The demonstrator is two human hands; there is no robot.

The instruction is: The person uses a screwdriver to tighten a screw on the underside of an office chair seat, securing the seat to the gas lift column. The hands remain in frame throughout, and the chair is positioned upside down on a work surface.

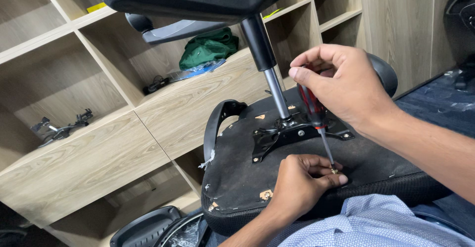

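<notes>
One small screw (334, 170) is pinched by the left hand (299, 185) and not yet driven into the chair seat (242, 177), while the screwdriver (313, 112) is gripped by the right hand (341, 86).

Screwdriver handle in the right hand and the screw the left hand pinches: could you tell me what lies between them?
In the head view, only the screwdriver's own thin metal shaft spans that stretch, above bare black seat underside.

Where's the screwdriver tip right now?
In the head view, right of centre: the screwdriver, gripped in the right hand, has its tip on a small screw pinched by the left hand on the upturned seat underside.
</notes>
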